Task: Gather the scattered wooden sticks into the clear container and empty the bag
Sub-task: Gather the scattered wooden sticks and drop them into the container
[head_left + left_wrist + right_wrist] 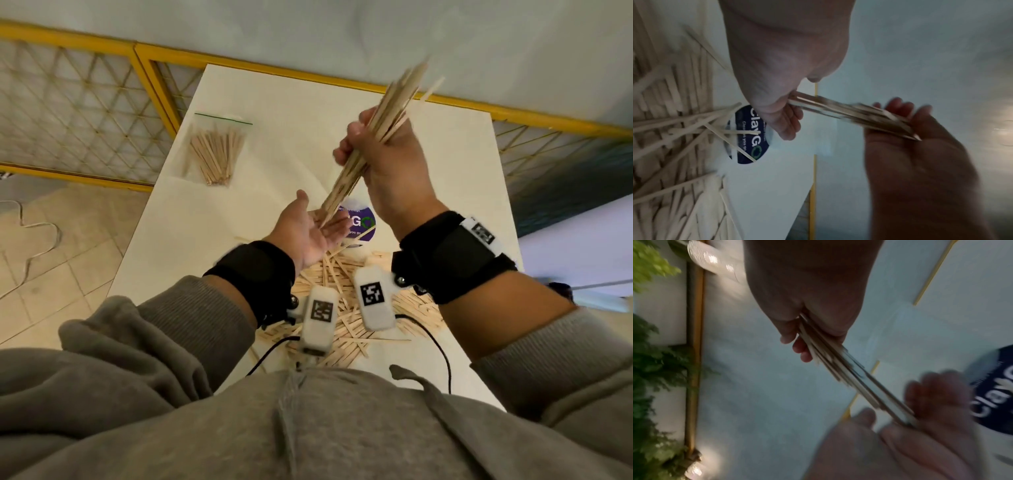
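Observation:
My right hand (380,150) grips a bundle of wooden sticks (344,183) around its middle, held slanted above the table. The bundle's lower ends touch the palm of my left hand (308,233), which lies open, palm up. The left wrist view shows the bundle (849,113) running from the right hand (787,56) to the left palm (920,170). The right wrist view shows the right hand (807,288) gripping the bundle (849,378) above the left hand (910,443). A pile of loose sticks (339,270) lies under my wrists. A clear zip bag of sticks (217,150) lies at the far left. No clear container is in view.
The white table (274,102) carries a round dark blue sticker (363,222) beside the pile. A yellow-framed mesh fence (147,68) runs behind and left of the table. A cable (34,236) lies on the tiled floor at left.

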The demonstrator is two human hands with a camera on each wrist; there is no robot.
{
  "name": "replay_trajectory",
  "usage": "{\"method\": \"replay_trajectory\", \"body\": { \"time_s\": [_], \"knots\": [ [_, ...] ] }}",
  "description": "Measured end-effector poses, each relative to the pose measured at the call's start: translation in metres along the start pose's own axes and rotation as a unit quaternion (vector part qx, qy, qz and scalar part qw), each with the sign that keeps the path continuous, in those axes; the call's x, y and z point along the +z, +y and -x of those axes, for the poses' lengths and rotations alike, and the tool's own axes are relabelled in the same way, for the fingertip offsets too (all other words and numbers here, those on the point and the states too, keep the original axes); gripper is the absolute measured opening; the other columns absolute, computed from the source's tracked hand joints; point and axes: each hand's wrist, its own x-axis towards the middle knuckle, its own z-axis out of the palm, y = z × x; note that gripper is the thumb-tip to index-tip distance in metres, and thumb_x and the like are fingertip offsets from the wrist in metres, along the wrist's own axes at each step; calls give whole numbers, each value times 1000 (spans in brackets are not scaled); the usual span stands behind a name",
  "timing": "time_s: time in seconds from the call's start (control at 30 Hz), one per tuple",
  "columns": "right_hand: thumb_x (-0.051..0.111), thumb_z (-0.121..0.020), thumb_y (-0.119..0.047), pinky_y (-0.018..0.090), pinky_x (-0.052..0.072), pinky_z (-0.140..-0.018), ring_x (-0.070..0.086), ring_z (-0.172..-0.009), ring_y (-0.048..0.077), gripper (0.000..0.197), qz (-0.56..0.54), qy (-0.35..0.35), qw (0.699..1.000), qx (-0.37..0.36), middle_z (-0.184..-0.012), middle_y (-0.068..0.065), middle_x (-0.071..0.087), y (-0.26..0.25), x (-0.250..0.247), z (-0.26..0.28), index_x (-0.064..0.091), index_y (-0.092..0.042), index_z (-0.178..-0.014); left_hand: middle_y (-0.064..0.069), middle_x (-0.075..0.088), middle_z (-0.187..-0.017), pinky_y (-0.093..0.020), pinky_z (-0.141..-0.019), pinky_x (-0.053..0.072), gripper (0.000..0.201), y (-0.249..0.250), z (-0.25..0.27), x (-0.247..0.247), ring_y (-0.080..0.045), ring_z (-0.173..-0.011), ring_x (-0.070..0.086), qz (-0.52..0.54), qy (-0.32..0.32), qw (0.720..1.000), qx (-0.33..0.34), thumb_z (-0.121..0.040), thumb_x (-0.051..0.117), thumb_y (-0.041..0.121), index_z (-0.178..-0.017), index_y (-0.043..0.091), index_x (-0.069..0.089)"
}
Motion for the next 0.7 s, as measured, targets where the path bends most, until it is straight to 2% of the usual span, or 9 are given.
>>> {"method": "replay_trajectory", "body": {
  "time_s": [0.13, 0.23, 0.3, 0.4, 0.43, 0.47, 0.53, 0.57, 0.7],
  "knots": [
    [66, -85, -4, 41, 56, -81, 66, -76, 23, 21, 98, -9, 993, 66, -79, 6, 61, 32, -2, 21, 53, -12, -99, -17, 68, -75, -33, -65, 60, 52, 1, 3, 5, -26, -68, 68, -11, 1, 1000, 3, -102, 27, 37, -95, -3, 59],
    [67, -83, -5, 39, 57, -78, 65, -74, 21, 17, 92, 5, 990, 106, -75, 6, 61, 52, 0, 27, 57, -12, -95, -8, 71, -69, -29, -59, 59, 38, -2, 0, 3, -18, -62, 69, -54, -22, 998, 14, -102, 31, 26, -90, 9, 63],
    [61, -88, -3, 32, 56, -72, 61, -66, 17, 12, 96, 7, 989, 111, -71, 5, 57, 57, 2, 28, 54, -6, -97, -6, 71, -75, -29, -64, 58, 37, -4, 1, 1, -17, -69, 69, -76, -35, 996, 15, -102, 31, 26, -92, 12, 63],
    [56, -92, -8, 41, 54, -72, 58, -65, 18, 5, 127, -4, 990, 60, -68, 0, 56, 43, -2, 11, 51, -9, -91, -8, 66, -100, -38, -87, 49, 43, 0, 1, -13, -25, -97, 62, -202, -22, 978, 44, -100, 34, 43, -103, 10, 60],
    [56, -91, -10, 40, 54, -69, 59, -66, 18, 6, 134, 6, 990, 30, -68, -3, 57, 34, -5, 0, 51, -12, -88, -7, 63, -109, -38, -90, 45, 47, 4, -1, -21, -26, -105, 58, -300, -20, 950, 79, -98, 33, 48, -109, 9, 58],
    [56, -90, -9, 37, 53, -65, 59, -66, 19, 9, 130, 26, 991, -1, -67, -5, 58, 24, -9, -13, 51, -15, -86, -7, 59, -114, -37, -92, 41, 49, 9, -4, -32, -26, -110, 54, -414, -4, 902, 125, -98, 32, 49, -114, 9, 55],
    [56, -88, -8, 32, 51, -63, 60, -68, 20, 11, 120, 81, 988, -57, -69, -2, 58, 6, -19, -41, 50, -17, -84, -10, 52, -128, -35, -99, 35, 48, 18, -18, -60, -26, -120, 47, -591, 64, 777, 207, -98, 36, 47, -125, 11, 51],
    [55, -88, -7, 30, 51, -63, 61, -70, 20, 12, 131, 104, 983, -74, -72, -1, 58, 2, -23, -53, 50, -18, -84, -10, 47, -137, -34, -103, 33, 50, 21, -26, -77, -24, -126, 43, -639, 83, 732, 223, -96, 40, 47, -131, 12, 48],
    [53, -89, -8, 20, 51, -59, 62, -71, 13, 11, 240, 93, 966, -29, -77, 1, 60, 24, -38, -71, 49, -17, -87, -12, 28, -152, -36, -114, 19, 72, 7, -39, -118, -26, -141, 23, -759, 58, 621, 185, -89, 45, 57, -145, 14, 30]
  ]
}}
